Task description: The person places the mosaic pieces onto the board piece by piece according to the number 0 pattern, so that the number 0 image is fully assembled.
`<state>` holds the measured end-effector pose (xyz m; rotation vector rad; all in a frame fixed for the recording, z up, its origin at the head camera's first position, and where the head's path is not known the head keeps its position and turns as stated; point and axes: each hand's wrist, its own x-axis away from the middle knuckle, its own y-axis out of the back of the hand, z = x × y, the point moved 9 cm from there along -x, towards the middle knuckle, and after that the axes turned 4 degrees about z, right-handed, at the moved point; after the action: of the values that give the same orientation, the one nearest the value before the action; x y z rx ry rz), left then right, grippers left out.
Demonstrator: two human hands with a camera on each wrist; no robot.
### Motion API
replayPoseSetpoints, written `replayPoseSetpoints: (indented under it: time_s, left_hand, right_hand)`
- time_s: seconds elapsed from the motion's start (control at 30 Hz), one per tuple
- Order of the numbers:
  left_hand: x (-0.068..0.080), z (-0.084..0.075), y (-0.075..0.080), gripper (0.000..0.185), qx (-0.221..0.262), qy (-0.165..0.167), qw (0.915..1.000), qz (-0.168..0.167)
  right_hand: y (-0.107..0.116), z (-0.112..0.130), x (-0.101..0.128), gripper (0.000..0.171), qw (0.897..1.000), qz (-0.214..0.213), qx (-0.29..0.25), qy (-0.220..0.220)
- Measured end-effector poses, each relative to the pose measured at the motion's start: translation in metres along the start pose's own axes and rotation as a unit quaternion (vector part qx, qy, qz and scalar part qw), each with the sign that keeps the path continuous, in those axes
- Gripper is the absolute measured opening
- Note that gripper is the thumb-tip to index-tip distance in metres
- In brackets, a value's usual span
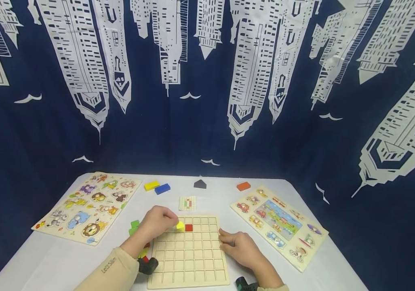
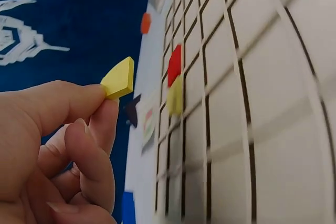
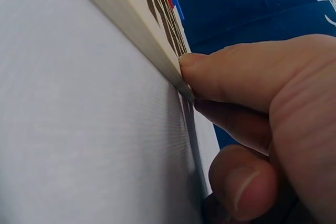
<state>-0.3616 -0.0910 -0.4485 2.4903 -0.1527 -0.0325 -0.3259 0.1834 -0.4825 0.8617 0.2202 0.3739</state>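
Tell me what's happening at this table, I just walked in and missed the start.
A person sits at a wooden grid board. The left hand pinches a small yellow block just above the board's top rows, where a red square and a yellow piece already sit. The right hand steadies the board's right edge. Two picture puzzles lie at the sides.

Head view: even, bright light, soft shadows, no glare; backdrop (image 1: 207, 81) bows at the edges. Left wrist view: grid board (image 2: 252, 103) blurred close up. Right wrist view: white surface (image 3: 79, 129) soft, out of focus.
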Motion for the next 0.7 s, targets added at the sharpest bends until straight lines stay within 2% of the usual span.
replayPoseSetpoints:
  time_s: [0.17, 0.33, 0.7]
  left_hand:
    - [-0.010, -0.017, -0.029, 0.005, -0.007, -0.023, 0.9995, 0.021]
    - [-0.019, -0.031, -0.049, 0.005, -0.040, -0.034, 0.9979, 0.037]
    - [-0.029, -0.028, -0.061, 0.010, -0.109, -0.016, 0.9931, 0.041]
  right_hand:
    - [-0.002, 0.000, 0.004, 0.035, 1.000, 0.007, -0.001, -0.005]
    - [0.000, 0.001, 0.004, 0.035, 1.000, 0.007, 0.001, -0.007]
    - [0.000, 0.001, 0.001, 0.036, 1.000, 0.006, -0.001, 0.000]
